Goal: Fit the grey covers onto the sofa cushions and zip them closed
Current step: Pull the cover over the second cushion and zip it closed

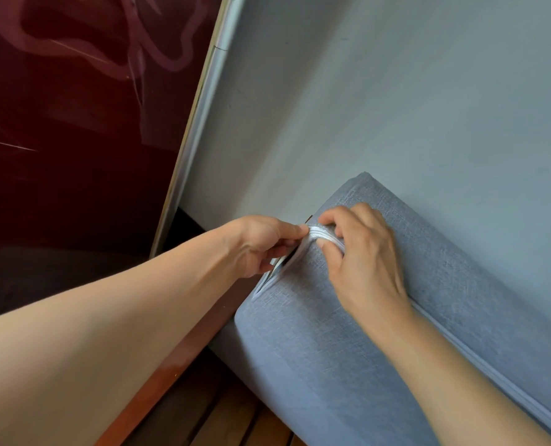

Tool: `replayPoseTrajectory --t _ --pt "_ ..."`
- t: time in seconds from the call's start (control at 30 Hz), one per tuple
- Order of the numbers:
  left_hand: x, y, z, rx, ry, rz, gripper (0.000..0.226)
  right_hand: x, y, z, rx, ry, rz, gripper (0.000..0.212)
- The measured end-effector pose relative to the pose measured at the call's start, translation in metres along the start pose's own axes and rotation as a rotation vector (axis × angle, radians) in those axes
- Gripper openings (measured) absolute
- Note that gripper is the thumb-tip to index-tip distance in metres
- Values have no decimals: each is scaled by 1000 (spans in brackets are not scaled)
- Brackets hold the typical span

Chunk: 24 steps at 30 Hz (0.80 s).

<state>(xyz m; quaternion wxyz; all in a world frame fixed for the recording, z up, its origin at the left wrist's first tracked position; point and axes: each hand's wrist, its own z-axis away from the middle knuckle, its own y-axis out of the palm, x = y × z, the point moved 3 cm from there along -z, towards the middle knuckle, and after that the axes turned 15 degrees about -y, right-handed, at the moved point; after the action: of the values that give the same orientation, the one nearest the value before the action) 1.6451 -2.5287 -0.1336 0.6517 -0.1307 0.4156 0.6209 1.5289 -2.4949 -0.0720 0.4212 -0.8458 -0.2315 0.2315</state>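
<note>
The big soft sofa cushion in its grey woven cloth cover (348, 333) stands on its edge, leaning against the pale blue-grey wall (396, 91), with its low side on the brown wooden sofa frame (184, 358). Along the top edge runs a pale grey zip (324, 236), and near the corner the two sides of it are not yet joined, so a dark gap shows there. The left hand (261, 246) pinches the cloth edge by the gap, its fingers (295, 229) pressed together on it. The right hand (361, 249) curls its fingers (329, 215) round the pale zip strip and clamps it; the little zip puller is hidden under them, so I cannot tell if it is held. The cloth looks thin, floppy and a bit rough, so it should not slip, but it can bunch up and get caught in the zip teeth. The cushion inside looks squashy and light. I think the best place to hold is close to the gap, one hand pulling the cloth flat and tight while the other slides the puller.
</note>
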Motion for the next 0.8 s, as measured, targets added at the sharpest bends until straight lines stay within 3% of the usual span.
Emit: replayPoseTrajectory --t 0.17,0.37,0.8 --pt "1 0 -4 -13 56 7 28 3 7 -17 52 -177 216 11" --pt "7 5 -11 8 45 96 26 -1 11 -13 45 -179 234 26" --pt "13 6 -31 55 99 126 32 -9 17 -10 -72 -211 219 22"
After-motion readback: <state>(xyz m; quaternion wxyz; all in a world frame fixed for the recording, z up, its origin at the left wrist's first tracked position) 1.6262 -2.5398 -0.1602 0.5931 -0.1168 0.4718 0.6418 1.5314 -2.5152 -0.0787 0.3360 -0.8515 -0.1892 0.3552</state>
